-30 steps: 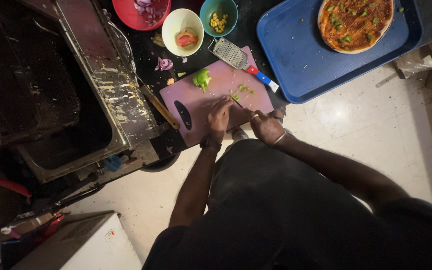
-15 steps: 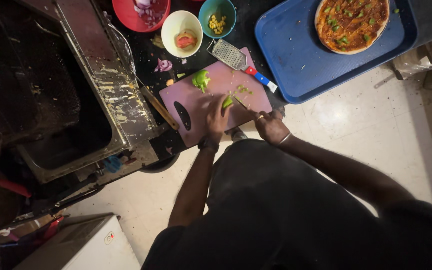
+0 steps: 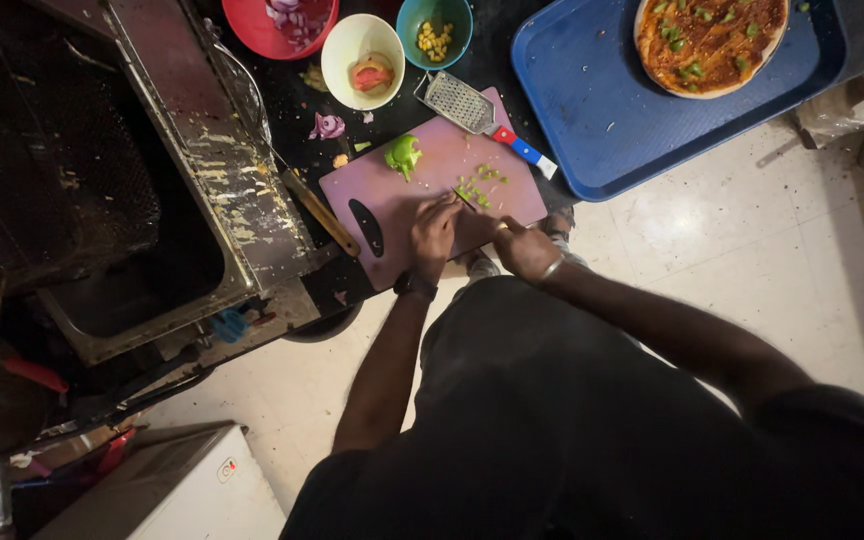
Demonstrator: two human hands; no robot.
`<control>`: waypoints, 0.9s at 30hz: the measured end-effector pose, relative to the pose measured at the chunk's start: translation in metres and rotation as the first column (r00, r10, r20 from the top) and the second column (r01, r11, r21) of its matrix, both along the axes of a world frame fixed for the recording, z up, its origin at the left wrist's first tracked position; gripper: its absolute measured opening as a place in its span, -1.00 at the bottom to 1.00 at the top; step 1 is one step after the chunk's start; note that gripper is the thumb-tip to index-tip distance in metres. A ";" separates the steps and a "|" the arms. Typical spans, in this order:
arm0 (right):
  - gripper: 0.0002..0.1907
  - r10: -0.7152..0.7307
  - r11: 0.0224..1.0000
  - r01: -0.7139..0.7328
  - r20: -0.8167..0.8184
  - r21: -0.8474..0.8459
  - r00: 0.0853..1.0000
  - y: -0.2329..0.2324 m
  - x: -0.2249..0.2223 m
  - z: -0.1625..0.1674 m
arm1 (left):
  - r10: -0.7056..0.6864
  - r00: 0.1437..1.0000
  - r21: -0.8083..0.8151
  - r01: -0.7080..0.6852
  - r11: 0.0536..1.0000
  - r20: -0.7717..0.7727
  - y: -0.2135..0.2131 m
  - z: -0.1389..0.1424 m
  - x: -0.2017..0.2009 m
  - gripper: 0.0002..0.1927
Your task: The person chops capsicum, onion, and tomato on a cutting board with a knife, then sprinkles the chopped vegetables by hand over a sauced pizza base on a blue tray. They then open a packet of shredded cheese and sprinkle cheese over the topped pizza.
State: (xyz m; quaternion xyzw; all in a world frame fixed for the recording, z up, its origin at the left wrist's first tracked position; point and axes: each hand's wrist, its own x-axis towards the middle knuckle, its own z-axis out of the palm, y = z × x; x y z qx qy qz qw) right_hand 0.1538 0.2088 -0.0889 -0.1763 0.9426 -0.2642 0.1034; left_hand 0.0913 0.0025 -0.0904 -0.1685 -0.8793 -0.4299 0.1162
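Pepper bits (image 3: pixel 479 185) lie in a small green heap on the pink board (image 3: pixel 432 170), near its middle. The heap is a little longer than it is wide. Its long way runs from the hands up toward the grater (image 3: pixel 462 102).

The left hand (image 3: pixel 434 232) rests on the board just below the heap, fingers pressed close together and bent down at the bits. The right hand (image 3: pixel 524 247) is at the board's lower right edge, curled into a fist around a knife (image 3: pixel 464 196). Only a thin bit of the blade shows, pointing up and left into the heap.

A bigger green pepper piece (image 3: pixel 403 155) sits on the board, up and left of the heap, well apart from the hands.

The grater lies across the board's top edge, its red and blue handle pointing down to the right. Above the board stand a white bowl (image 3: pixel 362 45), a teal bowl (image 3: pixel 434 25) and a red bowl (image 3: pixel 287 25). Right of the board is a blue tray (image 3: pixel 592 110) with a pizza (image 3: pixel 710 40) on it.
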 end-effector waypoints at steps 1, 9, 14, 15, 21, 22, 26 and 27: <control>-0.65 -0.008 0.999 0.007 -0.035 -0.039 0.999 -0.004 -0.005 -0.005 | -0.006 1.000 0.002 0.006 1.000 0.016 0.000 0.000 -0.001 -0.78; -0.69 0.015 1.000 -0.015 -0.002 0.013 1.000 0.010 0.007 0.001 | 0.003 1.000 0.052 -0.003 0.999 0.003 0.004 0.007 -0.001 -0.87; -0.43 -0.078 0.980 0.046 -0.161 -0.192 0.984 0.011 0.009 0.025 | 0.054 0.998 0.011 -0.055 0.998 0.026 0.009 0.010 -0.006 -0.73; -0.40 -0.056 0.981 0.019 -0.192 -0.194 0.980 0.008 0.006 0.030 | 0.062 0.998 0.022 -0.062 0.998 0.019 0.009 0.010 -0.006 -0.70; -0.40 -0.056 0.990 0.042 -0.104 -0.133 0.993 0.001 0.002 0.040 | 0.076 0.997 -0.016 -0.075 0.997 0.032 0.003 0.009 0.002 -0.73; -0.49 -0.056 0.994 0.050 -0.064 -0.098 0.996 0.002 0.004 0.038 | 0.070 0.997 -0.006 -0.070 0.998 0.038 0.002 0.009 0.002 -0.76; -0.67 -0.046 0.994 0.037 -0.093 -0.106 0.995 0.001 0.009 0.018 | 0.023 0.998 0.024 -0.024 0.999 0.063 -0.001 0.011 0.000 -0.81; -0.67 -0.040 0.990 0.019 -0.146 -0.143 0.989 0.000 0.008 0.013 | 0.008 0.997 0.030 -0.010 1.000 0.072 -0.002 0.012 -0.001 -0.81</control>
